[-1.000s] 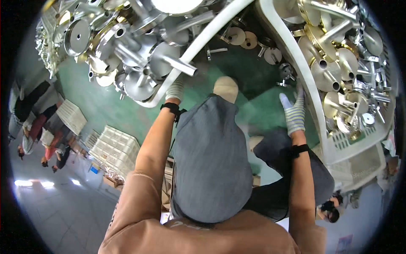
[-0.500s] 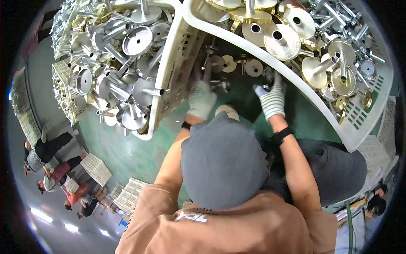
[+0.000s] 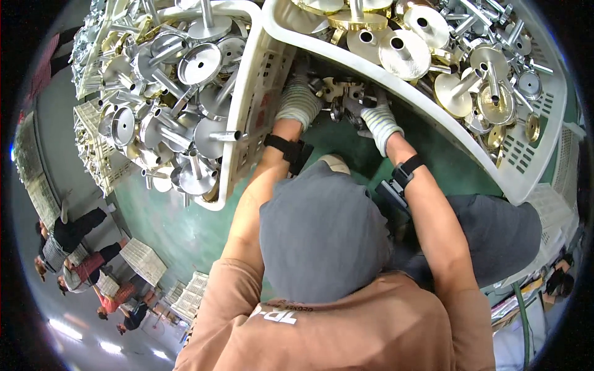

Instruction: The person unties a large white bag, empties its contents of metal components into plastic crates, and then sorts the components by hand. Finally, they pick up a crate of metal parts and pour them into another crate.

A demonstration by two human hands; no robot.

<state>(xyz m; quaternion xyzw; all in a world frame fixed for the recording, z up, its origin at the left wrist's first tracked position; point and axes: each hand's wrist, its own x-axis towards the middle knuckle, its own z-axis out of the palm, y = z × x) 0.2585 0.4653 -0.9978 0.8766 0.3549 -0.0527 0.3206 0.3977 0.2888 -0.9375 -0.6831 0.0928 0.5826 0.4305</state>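
Observation:
My left hand (image 3: 299,105), in a pale striped glove, reaches down beside the left crate's wall. Its fingertips are hidden in shadow next to the metal parts. My right hand (image 3: 378,122), gloved alike, has its fingers curled against the other side of the cluster. Between both hands, low near the green floor, sit several metal disc-and-tube parts (image 3: 337,93), gold and silver toned, bunched together. The dark shade there hides how each finger meets them.
A white plastic crate (image 3: 242,123) heaped with silver disc-and-tube pieces stands left. Another white crate (image 3: 427,102), full of gold and silver pieces, slants across the right. Several people work far left, among them a person in red (image 3: 117,297). Stacked crates (image 3: 141,263) stand near them.
Both hands have moved closer together and further in between the crates. The loose discs that lay spread on the floor are now bunched between my hands.

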